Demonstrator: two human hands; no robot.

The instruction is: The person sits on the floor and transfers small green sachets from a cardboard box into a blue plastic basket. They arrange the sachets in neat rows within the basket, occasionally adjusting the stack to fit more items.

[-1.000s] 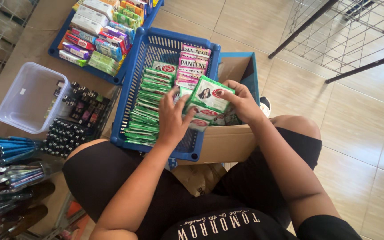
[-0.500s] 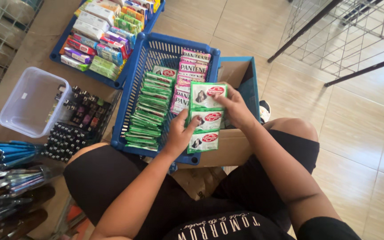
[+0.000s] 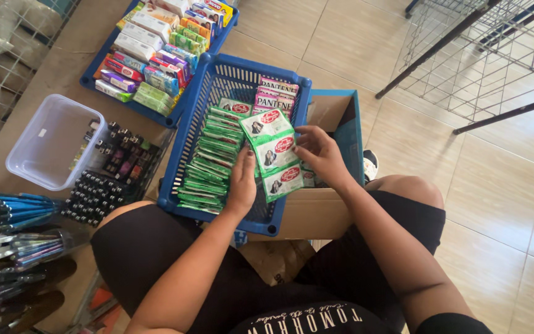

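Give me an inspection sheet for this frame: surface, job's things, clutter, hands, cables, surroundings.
Surface: brown countertop at left, beige tiled floor at right.
Job's things: strip of green sachets held over a blue plastic basket with a row of green sachets and pink sachets; open cardboard box beside it.
Clutter: blue tray of boxed soaps, clear plastic tub, black lighters, blue pens.
Hands: left hand and right hand, fingers on the strip.
Cables: nothing seen.
Surroundings: wire rack at upper right.
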